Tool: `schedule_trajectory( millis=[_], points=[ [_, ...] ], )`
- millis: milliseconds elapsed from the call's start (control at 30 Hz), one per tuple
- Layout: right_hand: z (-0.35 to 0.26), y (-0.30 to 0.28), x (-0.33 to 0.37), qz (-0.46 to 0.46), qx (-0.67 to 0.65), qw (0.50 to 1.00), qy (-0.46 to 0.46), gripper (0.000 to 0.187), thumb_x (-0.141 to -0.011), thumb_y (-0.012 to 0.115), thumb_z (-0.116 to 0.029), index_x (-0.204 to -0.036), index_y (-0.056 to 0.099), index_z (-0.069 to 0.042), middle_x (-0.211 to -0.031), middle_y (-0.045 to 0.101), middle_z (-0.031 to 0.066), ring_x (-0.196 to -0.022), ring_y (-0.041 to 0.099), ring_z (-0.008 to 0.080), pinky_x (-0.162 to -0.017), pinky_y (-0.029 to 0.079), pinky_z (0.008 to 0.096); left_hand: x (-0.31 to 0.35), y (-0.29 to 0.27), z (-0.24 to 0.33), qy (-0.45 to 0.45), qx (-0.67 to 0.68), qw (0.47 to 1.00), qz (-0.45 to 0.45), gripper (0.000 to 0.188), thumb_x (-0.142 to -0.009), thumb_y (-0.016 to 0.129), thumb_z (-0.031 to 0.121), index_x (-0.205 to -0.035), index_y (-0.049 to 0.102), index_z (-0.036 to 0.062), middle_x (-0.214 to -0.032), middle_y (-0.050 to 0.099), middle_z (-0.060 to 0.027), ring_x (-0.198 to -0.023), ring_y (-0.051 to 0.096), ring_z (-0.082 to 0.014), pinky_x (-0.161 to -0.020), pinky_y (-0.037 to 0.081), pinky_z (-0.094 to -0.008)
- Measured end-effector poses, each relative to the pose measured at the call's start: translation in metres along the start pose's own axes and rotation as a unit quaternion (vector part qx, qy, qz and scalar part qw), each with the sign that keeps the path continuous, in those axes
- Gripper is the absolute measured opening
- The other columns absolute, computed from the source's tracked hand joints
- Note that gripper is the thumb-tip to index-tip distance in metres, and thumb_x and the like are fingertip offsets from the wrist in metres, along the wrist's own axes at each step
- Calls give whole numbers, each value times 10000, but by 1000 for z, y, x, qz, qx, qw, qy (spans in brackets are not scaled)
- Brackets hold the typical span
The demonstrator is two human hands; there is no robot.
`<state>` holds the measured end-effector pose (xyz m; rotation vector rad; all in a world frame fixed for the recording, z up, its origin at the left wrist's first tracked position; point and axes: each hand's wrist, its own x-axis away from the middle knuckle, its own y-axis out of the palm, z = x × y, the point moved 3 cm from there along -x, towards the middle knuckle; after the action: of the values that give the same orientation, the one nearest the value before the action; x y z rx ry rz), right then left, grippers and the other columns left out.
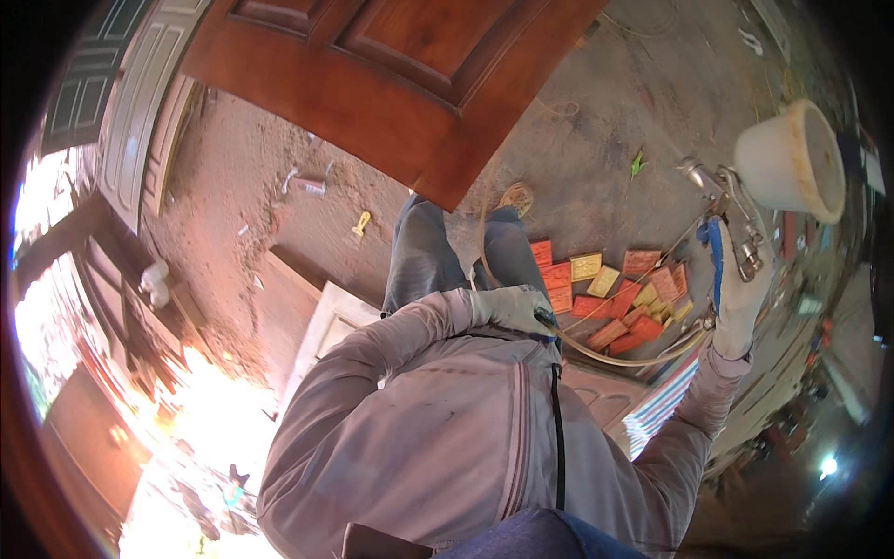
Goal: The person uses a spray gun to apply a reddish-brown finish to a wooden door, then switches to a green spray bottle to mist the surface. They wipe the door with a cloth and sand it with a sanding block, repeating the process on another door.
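Note:
My right hand point(741, 293), in a pale glove, is wrapped round the handle of a metal spray gun point(712, 182). Blue material covers part of that handle, and a large whitish cup point(778, 158) is joined to the gun. From the handle's lower end a thin tan air hose point(643, 361) curves across to my waist. There my gloved left hand point(512, 308) is closed round the hose; its fingertips are partly hidden. In front of my legs is a reddish-brown panelled wooden door point(363, 102), its near corner above my knees. The gun points toward the door's right side.
Several orange and yellow blocks point(605, 289) lie in a pile right of my legs. Pale panelled doors point(149, 102) lean at the far left. A yellow tool point(361, 224) is on the dusty floor. A hose loop point(515, 197) lies beyond my knees.

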<state>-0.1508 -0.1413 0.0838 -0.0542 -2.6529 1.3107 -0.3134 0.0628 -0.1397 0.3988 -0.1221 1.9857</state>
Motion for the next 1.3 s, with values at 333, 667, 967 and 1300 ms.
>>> schedule_trajectory(
  millis=[333,667,967,1300],
  points=[
    [2,8,-6,-314,-162,918,-181,501,-832,621,103,-1313,506,22,-1300,585,161,-1186,575,218,-976,458,315,-68,9,30,-69,30,993,92,417,-756,727,446,-1040,725,142,-1018,704,-104,-974,656,-276,-843,508,-362],
    [-8,-4,-117,-35,-27,953,-299,403,-899,600,17,-1296,530,18,-1203,636,119,-1075,608,176,-876,526,286,-84,-5,56,-81,11,986,145,409,-796,707,419,-1047,718,95,-964,708,-136,-912,670,-286,-807,512,-361],
    [-19,19,-107,-301,-180,917,-189,383,-877,637,-29,-1252,571,11,-1135,672,137,-1017,653,201,-868,490,306,-116,-46,74,-58,-28,987,145,418,-763,723,447,-996,724,99,-953,706,-126,-924,665,-283,-802,510,-374],
    [-21,-8,-220,9,38,970,-241,363,-896,612,-33,-1253,567,16,-1147,671,142,-1043,629,147,-849,500,294,-136,-123,99,-61,-61,991,101,414,-768,695,474,-1023,723,148,-1021,697,-99,-1013,636,-287,-867,493,-382]
  ],
)
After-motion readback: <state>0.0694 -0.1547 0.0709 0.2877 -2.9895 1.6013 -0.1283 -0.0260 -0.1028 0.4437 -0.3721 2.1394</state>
